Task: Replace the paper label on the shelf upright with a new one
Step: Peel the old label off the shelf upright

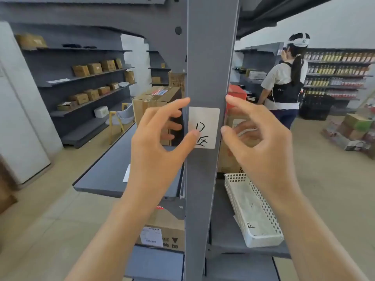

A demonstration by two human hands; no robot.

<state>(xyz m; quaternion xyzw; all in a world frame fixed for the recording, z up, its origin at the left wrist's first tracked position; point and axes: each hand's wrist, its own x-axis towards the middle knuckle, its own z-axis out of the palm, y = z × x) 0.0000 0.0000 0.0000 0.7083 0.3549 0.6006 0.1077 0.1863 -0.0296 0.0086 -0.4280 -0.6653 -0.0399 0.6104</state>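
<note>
A white paper label (204,127) with black handwritten marks sits flat on the front face of the grey shelf upright (209,67), about halfway up the picture. Its left edge runs close to the upright's left edge, and its right edge stops just short of the right one.

The left hand (156,142) is raised at the label's left side. Its thumb lies across the lower left part of the label, the tip touching the paper over the writing. The forefinger reaches to the upright's left edge just above the label's top corner; whether it touches the metal cannot be told. The other fingers are curled loosely behind the upright's edge. The hand is spread and grips nothing.

The right hand (261,142) is raised at the label's right side. Its thumb tip sits at the upright's right edge, level with the label's middle and just beside the paper. The forefinger points to the same edge higher up, above the label. The remaining fingers curl behind. This hand is also spread, with nothing held.

Below the right hand, a white perforated basket (253,209) rests on a grey shelf (225,230) and holds a paper slip with writing. Cardboard boxes (156,102) stand on the shelves behind the upright. In the background at right a second person (286,82) in a white headset stands facing shelves of bottles (336,72).
</note>
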